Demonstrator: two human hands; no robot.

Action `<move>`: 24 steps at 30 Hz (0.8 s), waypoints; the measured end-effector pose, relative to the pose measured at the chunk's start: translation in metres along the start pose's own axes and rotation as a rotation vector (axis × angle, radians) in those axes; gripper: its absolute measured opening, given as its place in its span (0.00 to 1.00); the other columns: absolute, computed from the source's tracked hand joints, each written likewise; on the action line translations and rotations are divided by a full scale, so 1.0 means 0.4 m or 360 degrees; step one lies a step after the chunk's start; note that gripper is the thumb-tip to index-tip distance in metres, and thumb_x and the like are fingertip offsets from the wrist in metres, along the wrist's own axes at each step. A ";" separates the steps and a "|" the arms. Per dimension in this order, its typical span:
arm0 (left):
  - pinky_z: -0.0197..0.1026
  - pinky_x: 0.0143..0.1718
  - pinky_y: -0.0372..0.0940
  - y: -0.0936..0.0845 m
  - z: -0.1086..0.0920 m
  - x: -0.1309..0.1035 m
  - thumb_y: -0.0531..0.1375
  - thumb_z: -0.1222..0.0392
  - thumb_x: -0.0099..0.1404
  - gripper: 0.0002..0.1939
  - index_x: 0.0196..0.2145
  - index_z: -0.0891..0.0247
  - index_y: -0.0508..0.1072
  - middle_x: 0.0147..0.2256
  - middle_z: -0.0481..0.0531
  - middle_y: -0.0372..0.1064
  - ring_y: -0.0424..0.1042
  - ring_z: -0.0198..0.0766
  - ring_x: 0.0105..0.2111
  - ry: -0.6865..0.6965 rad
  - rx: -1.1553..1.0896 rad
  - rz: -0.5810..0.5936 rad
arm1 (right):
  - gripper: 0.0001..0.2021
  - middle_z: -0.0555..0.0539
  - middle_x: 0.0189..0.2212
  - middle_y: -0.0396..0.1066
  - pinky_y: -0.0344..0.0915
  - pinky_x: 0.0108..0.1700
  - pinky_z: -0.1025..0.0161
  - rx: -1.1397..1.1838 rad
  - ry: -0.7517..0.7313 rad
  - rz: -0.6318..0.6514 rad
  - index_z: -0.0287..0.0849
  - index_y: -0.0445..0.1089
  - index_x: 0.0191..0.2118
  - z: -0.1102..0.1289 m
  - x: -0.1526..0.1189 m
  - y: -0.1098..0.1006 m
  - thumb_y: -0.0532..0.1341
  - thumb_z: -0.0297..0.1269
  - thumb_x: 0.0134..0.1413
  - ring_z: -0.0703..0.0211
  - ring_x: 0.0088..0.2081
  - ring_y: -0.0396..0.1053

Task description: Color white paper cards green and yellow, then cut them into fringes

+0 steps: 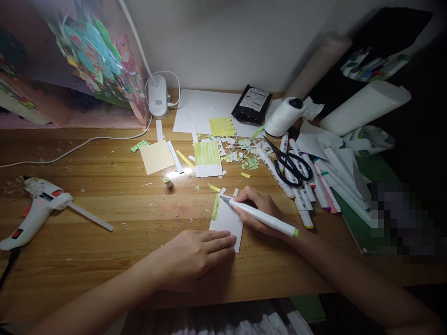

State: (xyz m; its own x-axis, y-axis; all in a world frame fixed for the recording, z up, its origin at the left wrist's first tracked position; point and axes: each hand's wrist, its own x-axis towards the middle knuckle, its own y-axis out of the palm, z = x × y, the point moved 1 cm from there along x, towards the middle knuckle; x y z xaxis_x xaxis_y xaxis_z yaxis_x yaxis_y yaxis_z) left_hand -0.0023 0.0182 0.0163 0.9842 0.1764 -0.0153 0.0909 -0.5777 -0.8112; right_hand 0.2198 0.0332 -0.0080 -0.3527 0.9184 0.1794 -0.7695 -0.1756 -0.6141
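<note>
A white marker [261, 216] with a green end is gripped in my right hand [256, 207], its tip at the upper left part of a small white paper [228, 223]. One green stripe [215, 207] runs along that paper's left edge. My left hand [206, 253] lies flat across the paper's lower part, fingers stretched out. A marker cap [168, 182] stands on the table beyond my left hand. Farther back lies a paper with green stripes [208, 159], beside a yellow-green fringed paper [222, 127] and many cut scraps [244, 151].
Black scissors [293, 170] rest on a pile of markers [303, 204] to the right. A glue gun [38, 209] lies at the left. Behind are a power strip [158, 95], a cream paper pad [157, 157], a black packet [252, 103] and a white paper roll [365, 107].
</note>
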 end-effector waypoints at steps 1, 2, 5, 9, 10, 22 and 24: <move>0.46 0.57 0.58 0.000 -0.001 0.000 0.48 0.68 0.65 0.24 0.58 0.71 0.57 0.59 0.58 0.56 0.54 0.44 0.60 0.0000 0.0005 0.0007 | 0.05 0.50 0.27 0.65 0.59 0.28 0.66 0.0015 -0.0004 0.0016 0.42 0.61 0.33 0.001 0.001 0.000 0.58 0.33 0.50 0.62 0.26 0.63; 0.46 0.57 0.58 0.000 -0.001 -0.001 0.48 0.68 0.65 0.24 0.58 0.71 0.57 0.59 0.58 0.55 0.54 0.44 0.60 -0.0003 0.0013 0.0016 | 0.05 0.50 0.27 0.65 0.59 0.28 0.66 0.0032 0.0002 0.0028 0.42 0.61 0.33 0.003 0.001 -0.001 0.58 0.34 0.50 0.62 0.26 0.63; 0.47 0.57 0.58 -0.001 -0.003 -0.001 0.47 0.68 0.65 0.24 0.58 0.71 0.57 0.59 0.58 0.55 0.53 0.44 0.60 -0.0013 0.0025 0.0041 | 0.04 0.51 0.27 0.66 0.58 0.27 0.67 0.0072 0.0099 -0.0007 0.42 0.61 0.33 0.006 0.004 -0.002 0.58 0.34 0.50 0.63 0.26 0.63; 0.46 0.57 0.58 -0.002 -0.006 -0.001 0.47 0.68 0.65 0.23 0.58 0.71 0.58 0.60 0.58 0.54 0.53 0.44 0.60 -0.0017 0.0020 0.0071 | 0.05 0.51 0.27 0.67 0.58 0.28 0.67 0.0104 0.0127 0.0024 0.42 0.61 0.33 0.006 0.005 -0.002 0.59 0.34 0.51 0.64 0.26 0.64; 0.46 0.58 0.57 -0.002 -0.007 -0.001 0.47 0.68 0.65 0.23 0.58 0.71 0.58 0.59 0.58 0.55 0.53 0.44 0.60 -0.0020 0.0018 0.0069 | 0.05 0.51 0.27 0.66 0.58 0.28 0.68 0.0112 0.0136 0.0037 0.42 0.61 0.34 0.004 0.004 -0.002 0.59 0.35 0.51 0.64 0.26 0.64; 0.47 0.56 0.59 -0.005 -0.003 0.001 0.48 0.68 0.65 0.24 0.58 0.70 0.57 0.59 0.58 0.56 0.54 0.44 0.60 -0.0023 -0.0016 0.0024 | 0.06 0.51 0.26 0.66 0.58 0.27 0.68 0.0153 0.0197 0.0076 0.42 0.62 0.34 0.004 0.007 -0.004 0.59 0.36 0.52 0.64 0.26 0.63; 0.47 0.56 0.59 -0.005 -0.003 0.000 0.48 0.68 0.65 0.24 0.58 0.70 0.57 0.59 0.58 0.56 0.54 0.44 0.60 -0.0021 -0.0021 0.0023 | 0.06 0.52 0.25 0.65 0.57 0.26 0.68 0.0160 0.0187 0.0068 0.42 0.62 0.33 0.006 0.007 -0.005 0.59 0.37 0.52 0.65 0.25 0.62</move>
State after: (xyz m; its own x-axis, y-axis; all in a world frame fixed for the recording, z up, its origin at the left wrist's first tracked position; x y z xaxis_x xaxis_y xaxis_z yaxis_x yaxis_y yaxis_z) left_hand -0.0023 0.0184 0.0189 0.9834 0.1783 -0.0350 0.0785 -0.5908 -0.8030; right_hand 0.2190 0.0352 -0.0045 -0.3262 0.9434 0.0601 -0.8067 -0.2446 -0.5380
